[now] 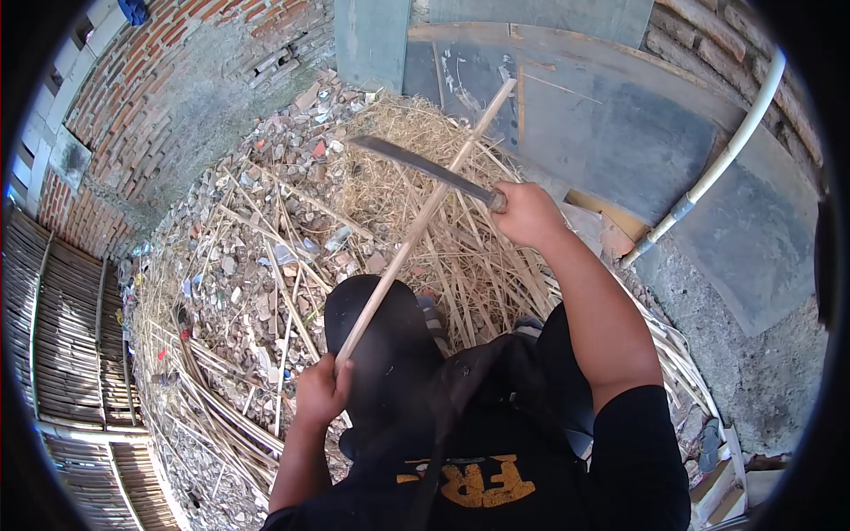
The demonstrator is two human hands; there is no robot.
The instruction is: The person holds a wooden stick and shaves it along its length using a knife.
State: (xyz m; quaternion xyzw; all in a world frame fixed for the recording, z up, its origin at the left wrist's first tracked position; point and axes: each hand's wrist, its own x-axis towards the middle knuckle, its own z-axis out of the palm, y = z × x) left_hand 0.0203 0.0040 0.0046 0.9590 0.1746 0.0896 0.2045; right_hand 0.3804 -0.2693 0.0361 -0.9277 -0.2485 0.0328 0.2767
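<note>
My left hand (322, 389) is closed round the lower end of a long pale wooden strip (412, 234), which slants up and away to the right. The handle of a machete is in my right hand (524, 212), its fingers wrapped round it. The dark blade (412, 161) points to the left and crosses the strip above its middle; whether it touches the wood I cannot tell. Below the strip is my dark-clothed knee (372, 323).
Rubble (239, 265) and dry shavings (390, 133) cover the ground ahead, with split strips (221, 389) lying at the left. Grey boards (611, 124) and a pale pole (735, 146) lean at the right. A brick wall (142, 115) and bamboo screen (66, 319) stand left.
</note>
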